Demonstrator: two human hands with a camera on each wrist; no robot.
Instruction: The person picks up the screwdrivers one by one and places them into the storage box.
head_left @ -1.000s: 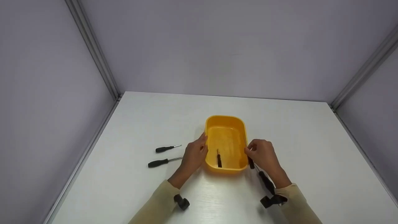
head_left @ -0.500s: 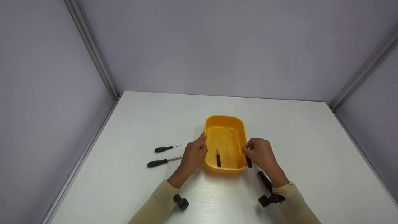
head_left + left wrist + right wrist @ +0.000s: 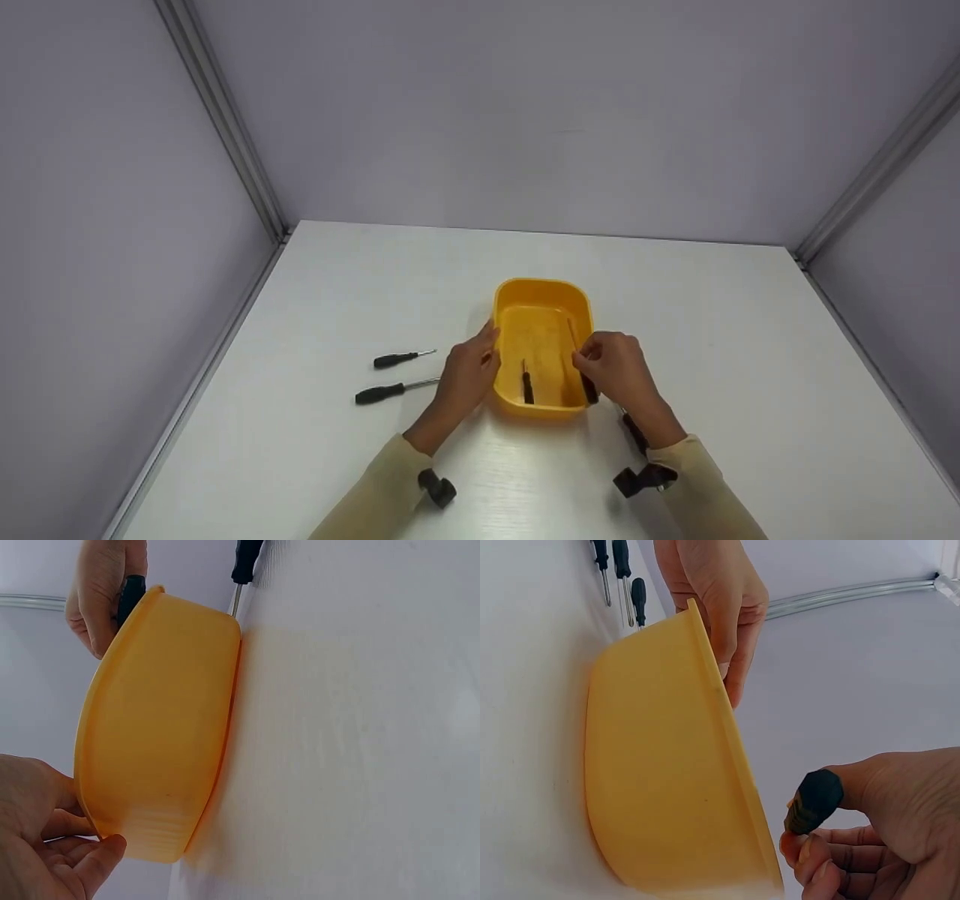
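Right hand [image 3: 613,369] pinching screwdriver [image 3: 584,379] over tub [image 3: 543,294], right wall; long axis near-to-far, tip far. Left hand [image 3: 466,371] relaxed against left wall.

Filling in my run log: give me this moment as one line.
left hand: steadies yellow tub | right hand: holds screwdriver over tub | inside: one screwdriver

The head view looks forward and down from well above the bench [image 3: 750,337], taking in the whole tub [image 3: 544,296]. Both wrist views sit low and close, tipped sideways, facing the tub's [image 3: 165,735] outer walls from opposite sides; all three share it.
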